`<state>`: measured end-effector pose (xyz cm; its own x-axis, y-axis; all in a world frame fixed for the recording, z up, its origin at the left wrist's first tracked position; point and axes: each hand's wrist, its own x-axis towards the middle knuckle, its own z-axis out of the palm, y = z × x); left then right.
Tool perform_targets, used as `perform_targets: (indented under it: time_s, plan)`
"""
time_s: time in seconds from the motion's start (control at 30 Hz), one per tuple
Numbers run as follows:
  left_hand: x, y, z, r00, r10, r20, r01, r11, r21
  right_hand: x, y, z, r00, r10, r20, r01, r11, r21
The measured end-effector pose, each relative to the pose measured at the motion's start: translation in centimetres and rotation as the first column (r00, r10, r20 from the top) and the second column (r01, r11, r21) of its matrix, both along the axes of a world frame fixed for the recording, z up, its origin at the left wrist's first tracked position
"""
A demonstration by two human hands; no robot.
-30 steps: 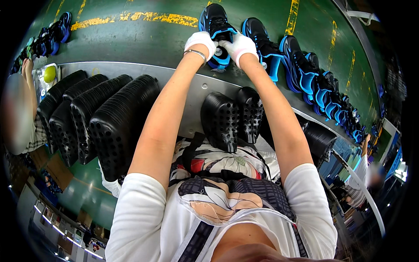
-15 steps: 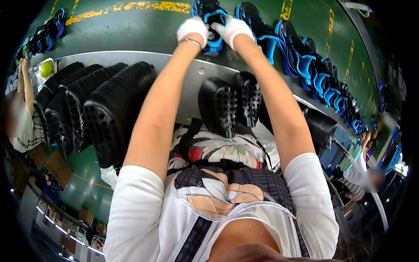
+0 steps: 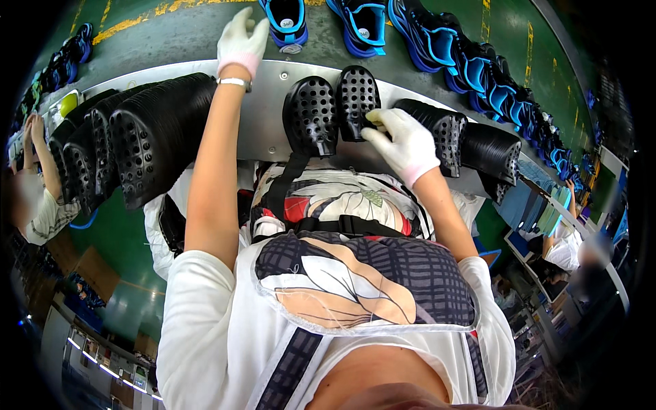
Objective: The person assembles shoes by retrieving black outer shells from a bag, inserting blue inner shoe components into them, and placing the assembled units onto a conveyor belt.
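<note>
Since the pic half a sec ago, both gloved hands have been pulled off the blue shoe and split apart: the right hand [image 3: 404,142] has been brought back to the black holed shoe soles on the metal shelf [image 3: 263,116], and the left hand [image 3: 240,37] has been left out by the far edge of that shelf. The right hand, in a white glove, is laid on the right one of two black soles [image 3: 358,102] that stand side by side at the mid of the shelf; its fingertips are touching the sole's edge, fingers bent, but a full grab is not seen, so a firm hold can't be told. The other sole of the pair [image 3: 311,116] is just left of it, untouched. The left hand, also gloved, is held half open w/ fingers loose, nothing in it, near the blue shoe [image 3: 287,20] on the green belt beyond the shelf. More blue shoes [image 3: 437,37] are lined up on the belt, past the shelf's right part. A big stack of black soles [image 3: 137,143] is seen at the left end of the shelf, and a smaller stack [image 3: 471,140] at the right end. Another person's arm [image 3: 48,178] is seen past the shelf's left end.
</note>
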<state>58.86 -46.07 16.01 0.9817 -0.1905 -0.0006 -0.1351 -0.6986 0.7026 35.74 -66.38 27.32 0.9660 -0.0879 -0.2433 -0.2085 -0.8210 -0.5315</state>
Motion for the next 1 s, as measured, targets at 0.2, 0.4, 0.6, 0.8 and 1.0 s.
perform_targets:
  time_s: [0.2, 0.4, 0.6, 0.8, 1.0]
  plan:
    - [-6.2, 0.9, 4.5, 0.984, 0.02, -0.18, -0.036, 0.996, -0.087, -1.2, 0.8, -0.9, 0.988, 0.095, 0.124, -0.084, 0.992, -0.095]
    - [-9.7, 0.9, 4.8, 0.975, -0.015, -0.22, -0.001, 0.997, -0.072, -2.1, 1.2, -2.3, 0.967, 0.123, 0.223, -0.088, 0.983, -0.163]
    - [-11.3, 0.3, 5.3, 0.981, -0.106, -0.163, 0.102, 0.994, -0.031, -2.9, 0.6, -2.5, 0.948, 0.175, 0.265, -0.141, 0.98, -0.144]
    - [-12.4, -1.5, 9.5, 0.939, -0.145, -0.313, 0.01, 0.918, -0.397, -3.6, -1.0, 2.8, 0.932, 0.026, 0.361, -0.085, 0.985, 0.148]
    - [-15.2, -2.5, 12.4, 0.479, -0.791, -0.38, -0.282, 0.272, -0.92, -3.3, -1.1, 6.9, 0.819, 0.079, 0.568, -0.282, 0.918, 0.278]
